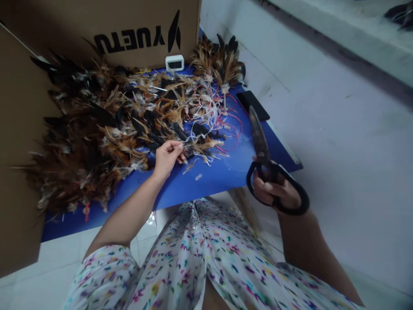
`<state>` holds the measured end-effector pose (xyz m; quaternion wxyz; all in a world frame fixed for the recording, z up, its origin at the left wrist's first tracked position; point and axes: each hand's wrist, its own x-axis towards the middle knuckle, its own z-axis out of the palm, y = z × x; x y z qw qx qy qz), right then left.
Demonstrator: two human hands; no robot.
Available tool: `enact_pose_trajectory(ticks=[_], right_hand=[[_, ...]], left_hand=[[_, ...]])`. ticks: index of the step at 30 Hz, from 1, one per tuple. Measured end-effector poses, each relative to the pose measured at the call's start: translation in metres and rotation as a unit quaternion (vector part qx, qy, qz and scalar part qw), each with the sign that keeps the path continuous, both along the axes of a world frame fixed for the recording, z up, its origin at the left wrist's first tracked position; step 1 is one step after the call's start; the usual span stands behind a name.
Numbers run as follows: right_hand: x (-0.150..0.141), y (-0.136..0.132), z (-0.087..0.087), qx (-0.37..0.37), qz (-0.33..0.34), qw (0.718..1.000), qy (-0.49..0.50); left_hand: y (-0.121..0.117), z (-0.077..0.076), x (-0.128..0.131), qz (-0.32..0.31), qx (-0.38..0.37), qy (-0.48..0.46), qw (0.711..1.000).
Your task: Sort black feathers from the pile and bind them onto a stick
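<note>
My left hand [168, 158] is closed in a pinch at the front of the feather pile, on one end of a pale, thin string [197, 137]. Brown and black feathers [201, 147] lie right beside its fingertips; whether any is pinched too, I cannot tell. Off the table's right side, my right hand [274, 191] is wrapped through the black handles of large scissors [259, 135]. The blades point up and away, and look closed together. Between the hands, red strings [238, 129] and a tangle of white strings [209, 107] lie on the blue tabletop [183, 187].
Brown and black feathers [84, 150] cover much of the table's left. Cardboard [138, 21] stands behind and at the left. A small white digital clock [174, 63], feather bundles [219, 64] and a dark phone-like slab [253, 104] lie toward the back. A wall [338, 142] borders the right.
</note>
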<state>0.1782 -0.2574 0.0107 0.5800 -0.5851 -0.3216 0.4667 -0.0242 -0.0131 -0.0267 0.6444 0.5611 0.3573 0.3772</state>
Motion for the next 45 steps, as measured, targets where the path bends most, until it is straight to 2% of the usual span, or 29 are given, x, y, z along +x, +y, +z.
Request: enact_pose_trajectory(ticks=[3, 5, 9, 14, 19, 24, 28, 36, 45], right_hand=[[-0.026, 0.014, -0.012, 0.043, 0.061, 0.99, 0.124], [-0.04, 0.021, -0.018, 0.044, 0.079, 0.984, 0.155], [-0.06, 0.029, -0.026, 0.028, 0.162, 0.97, 0.177], [-0.067, 0.031, -0.027, 0.005, 0.201, 0.972, 0.118], [-0.066, 0.029, -0.019, -0.004, 0.205, 0.979, -0.005], [-0.067, 0.03, -0.007, -0.027, 0.216, 0.975, -0.043], [-0.068, 0.034, -0.004, -0.022, 0.213, 0.974, -0.073], [-0.073, 0.034, -0.003, -0.044, 0.211, 0.974, -0.074], [-0.073, 0.024, -0.004, -0.042, 0.224, 0.973, -0.032]], left_hand=[[0.004, -0.005, -0.003, 0.053, 0.11, 0.033, 0.992], [0.005, -0.005, -0.006, 0.081, 0.165, 0.046, 0.982], [0.001, 0.001, -0.01, 0.069, 0.21, 0.066, 0.973], [-0.005, 0.01, -0.008, 0.064, 0.191, 0.036, 0.979], [-0.006, 0.013, -0.007, 0.066, 0.15, 0.019, 0.986], [-0.006, 0.011, -0.009, 0.055, 0.169, 0.023, 0.984], [-0.008, 0.009, -0.01, 0.046, 0.211, 0.042, 0.976], [-0.011, 0.007, -0.01, 0.054, 0.282, 0.067, 0.956], [-0.014, 0.01, -0.009, 0.056, 0.249, 0.042, 0.966]])
